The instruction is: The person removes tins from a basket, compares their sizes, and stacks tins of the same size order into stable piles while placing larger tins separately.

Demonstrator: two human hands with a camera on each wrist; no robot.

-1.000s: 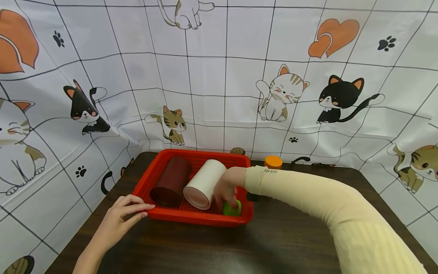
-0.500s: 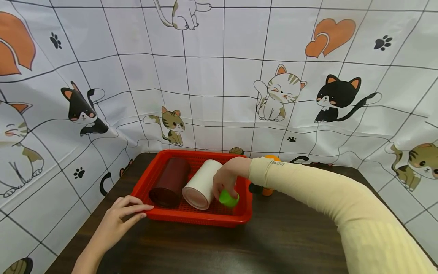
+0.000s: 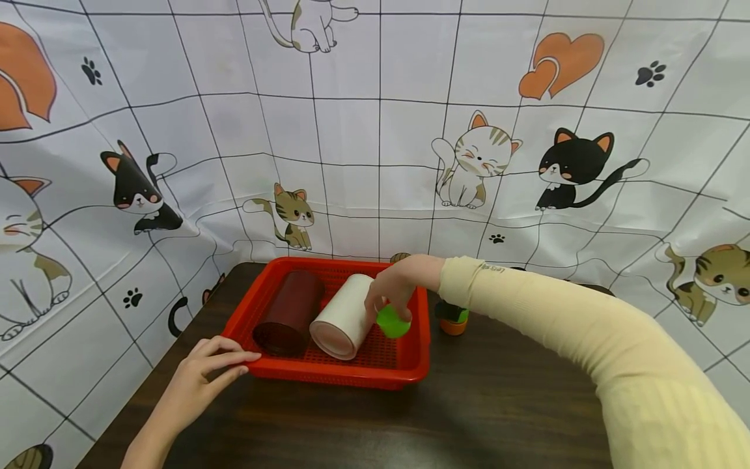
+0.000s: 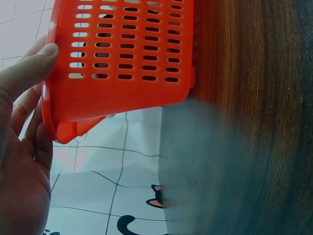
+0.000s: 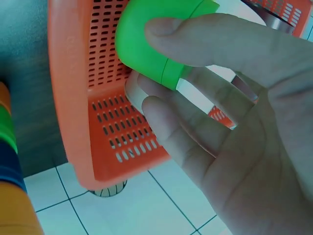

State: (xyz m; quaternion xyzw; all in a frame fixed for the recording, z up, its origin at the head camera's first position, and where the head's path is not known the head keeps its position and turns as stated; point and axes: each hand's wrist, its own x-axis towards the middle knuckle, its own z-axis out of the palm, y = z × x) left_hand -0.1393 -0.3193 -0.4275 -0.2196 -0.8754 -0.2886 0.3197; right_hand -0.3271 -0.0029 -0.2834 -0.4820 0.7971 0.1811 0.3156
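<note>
The red perforated plastic basket sits on the dark wood table. My left hand pinches its near left corner; in the left wrist view the thumb lies on one side of the rim and the fingers behind it. Over the basket's right part, my right hand holds a small green rounded piece with a seam around it, between thumb and fingers. Beside that hand a white cylinder lies tilted in the basket. A dark maroon cylinder lies to its left.
Right of the basket stands an object with orange, green and dark bands, partly hidden by the right sleeve. A white cat-print sheet hangs behind and at both sides of the wood table.
My right hand has lifted the green piece up from the basket's near right corner and away from me. The left hand stays on the rim. The banded object is more exposed now.
</note>
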